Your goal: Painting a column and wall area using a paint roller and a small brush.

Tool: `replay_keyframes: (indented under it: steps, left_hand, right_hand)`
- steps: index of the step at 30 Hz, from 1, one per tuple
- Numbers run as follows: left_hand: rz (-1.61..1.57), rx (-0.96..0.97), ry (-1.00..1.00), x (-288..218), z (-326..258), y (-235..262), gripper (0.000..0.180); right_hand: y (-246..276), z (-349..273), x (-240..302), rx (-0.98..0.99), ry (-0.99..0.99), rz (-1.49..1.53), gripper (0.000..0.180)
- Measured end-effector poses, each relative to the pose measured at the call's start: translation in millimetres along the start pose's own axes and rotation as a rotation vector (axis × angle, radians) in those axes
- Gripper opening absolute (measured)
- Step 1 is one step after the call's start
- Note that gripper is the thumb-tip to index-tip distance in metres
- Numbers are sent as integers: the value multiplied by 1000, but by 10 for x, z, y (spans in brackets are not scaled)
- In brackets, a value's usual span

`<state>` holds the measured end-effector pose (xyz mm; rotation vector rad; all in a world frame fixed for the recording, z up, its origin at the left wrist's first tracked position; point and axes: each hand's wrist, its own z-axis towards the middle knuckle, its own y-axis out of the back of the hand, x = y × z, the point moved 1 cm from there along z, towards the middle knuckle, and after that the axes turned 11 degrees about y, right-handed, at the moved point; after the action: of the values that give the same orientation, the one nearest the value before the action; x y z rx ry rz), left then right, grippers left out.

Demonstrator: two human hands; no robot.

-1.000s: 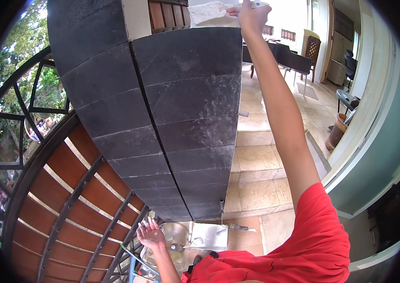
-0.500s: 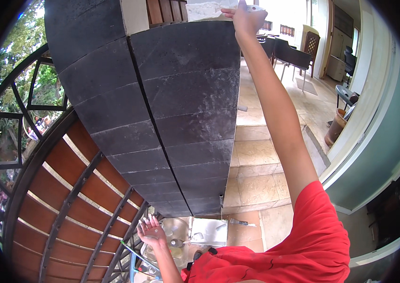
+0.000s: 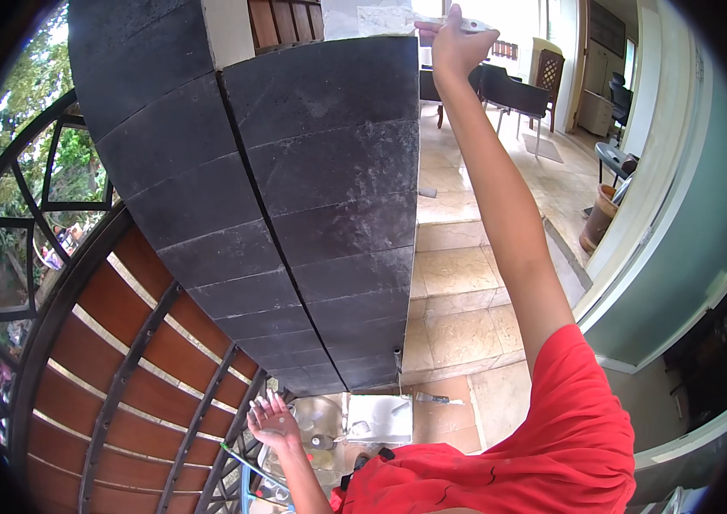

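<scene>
In the head view, the right hand (image 3: 461,53) grips a white-handled tool (image 3: 478,25) at the dark column's (image 3: 320,171) top, where the white paste (image 3: 385,19) looks flatter than a second ago, probably spread, though glare obscures it. The left hand (image 3: 275,425) is open near the slatted gate (image 3: 99,327); the column blocks the view behind.

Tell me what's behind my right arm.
Pale steps show left of your right arm, pale floor on both sides, and a dark chair to the right, beyond your right hand. Whatever the arm directly covers, including a strip of floor, can't be seen.
</scene>
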<state>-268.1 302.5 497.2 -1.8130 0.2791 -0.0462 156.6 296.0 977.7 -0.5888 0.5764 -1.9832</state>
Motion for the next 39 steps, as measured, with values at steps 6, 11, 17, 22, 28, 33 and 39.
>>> replay_keyframes:
  steps: [6, 11, 17, 22, 28, 33, 39]
  left_hand:
    - [15, -21, 5, 18, -27, -29, 31]
    - [15, -4, 17, 33, -24, -11, 32]
    - [-19, -54, 14, 28, -35, 3, 34]
    - [-20, -52, 29, 94, -27, -7, 33]
    - [8, -53, 20, 170, -31, -55, 31]
    - [8, -42, 11, 196, -9, -12, 32]
    - [-13, -38, 5, 171, -17, 40, 33]
  right_hand:
    - [133, 308, -110, -261, 328, -835, 62]
    - [341, 563, -129, -190, 217, -634, 62]
    - [330, 695, 54, -181, 76, -419, 55]
    - [318, 1072, 109, 171, 445, -370, 28]
    - [-78, 1073, 431, 575, 126, -142, 28]
    - [-328, 942, 334, 607, 509, -672, 30]
    - [-389, 1040, 296, 793, 306, -453, 33]
